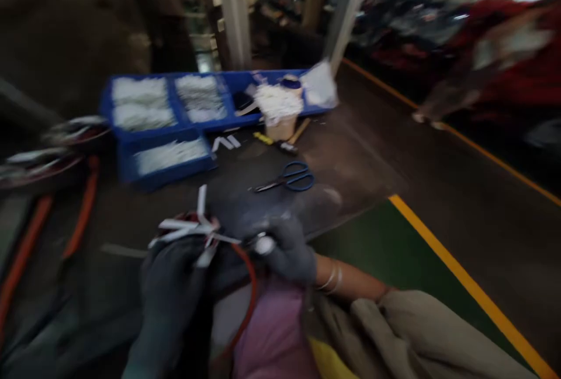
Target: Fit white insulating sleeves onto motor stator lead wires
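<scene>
My left hand (175, 268), in a grey glove, is closed round the end of a bundle (193, 224) with several white strips sticking out and some dark red parts among them. An orange cable or tube (253, 285) curves down from near the bundle toward my lap. My right hand (287, 250), also gloved, is closed on a small dark object with a round pale end (264, 244); blur hides its kind. One white strip reaches from the bundle toward that object. Blue-handled scissors (298, 176) lie on the dark table (350, 163) beyond my right hand.
Blue trays (169, 128) with white pieces stand at the back. Beside them are a heaped tub (281, 128), a white bag (319, 84) and loose white strips (227, 142). Orange-cabled coils (44, 166) lie left. A person (486, 63) is at the far right, blurred.
</scene>
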A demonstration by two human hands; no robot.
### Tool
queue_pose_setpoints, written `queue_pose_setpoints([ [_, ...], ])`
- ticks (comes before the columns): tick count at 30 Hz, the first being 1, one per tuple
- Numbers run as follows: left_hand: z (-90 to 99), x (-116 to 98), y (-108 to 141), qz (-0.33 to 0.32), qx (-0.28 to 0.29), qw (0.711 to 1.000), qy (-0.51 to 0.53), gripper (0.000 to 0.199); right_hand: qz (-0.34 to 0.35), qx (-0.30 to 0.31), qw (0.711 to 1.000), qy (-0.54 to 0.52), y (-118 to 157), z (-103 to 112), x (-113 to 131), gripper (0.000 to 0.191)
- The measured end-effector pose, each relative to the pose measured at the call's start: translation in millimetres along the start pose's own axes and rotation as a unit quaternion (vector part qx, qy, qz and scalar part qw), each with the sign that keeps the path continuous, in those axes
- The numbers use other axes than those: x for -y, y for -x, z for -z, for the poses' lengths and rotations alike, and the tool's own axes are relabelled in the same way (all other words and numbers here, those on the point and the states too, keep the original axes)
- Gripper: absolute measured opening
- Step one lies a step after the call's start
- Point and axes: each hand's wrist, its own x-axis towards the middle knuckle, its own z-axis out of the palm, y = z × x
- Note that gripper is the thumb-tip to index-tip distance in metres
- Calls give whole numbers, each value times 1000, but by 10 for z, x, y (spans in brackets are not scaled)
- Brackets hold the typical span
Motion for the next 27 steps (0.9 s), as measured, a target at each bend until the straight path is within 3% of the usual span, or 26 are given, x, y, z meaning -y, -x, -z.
queue_pose_setpoints([
  [1,-61,48,45,12,23,1000,-15,40,0,10,1000,12,79,24,45,25],
  [4,-219,255,148,54,7,998,-16,41,-39,34,996,68,277,89,33,24],
  [8,-258,389,165,66,11,997,22,39,-72,55,987,135,427,56,-70,24],
  [12,-236,352,157,66,7,997,43,38,-20,70,987,145,419,-16,-78,23],
  [20,-282,361,170,55,-1,998,29,33,106,28,976,190,321,-27,-47,21],
  [24,-282,332,158,42,0,999,13,32,123,35,977,172,289,-138,-139,20],
  [27,-274,253,127,53,28,998,-23,30,117,86,978,152,207,-297,-264,22],
])
